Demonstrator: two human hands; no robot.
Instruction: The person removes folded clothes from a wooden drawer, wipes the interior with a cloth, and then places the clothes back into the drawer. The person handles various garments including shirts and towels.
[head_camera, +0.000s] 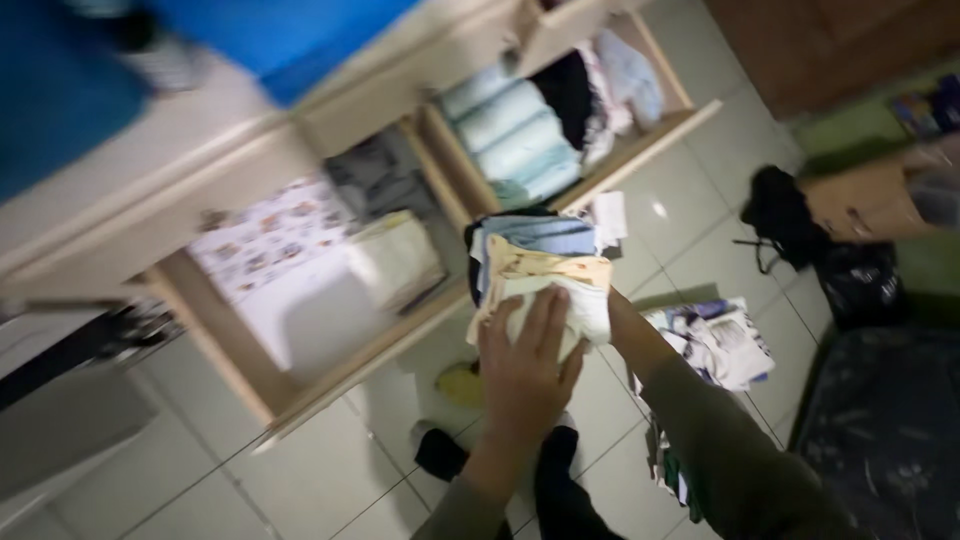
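Your left hand (525, 365) lies flat on top of the stack of folded clothes (540, 275), fingers spread, pressing rather than clenching; your right hand is hidden beneath the stack, its forearm reaching under, so its grip cannot be told. The stack sits mid-frame above the tiled floor (300, 470). Two open drawers (350, 370) show: one at nine o'clock with a patterned cloth (265, 235), one at twelve holding about four pale green rolled towels (515, 135). At three o'clock lies one printed paper packet (715, 340)
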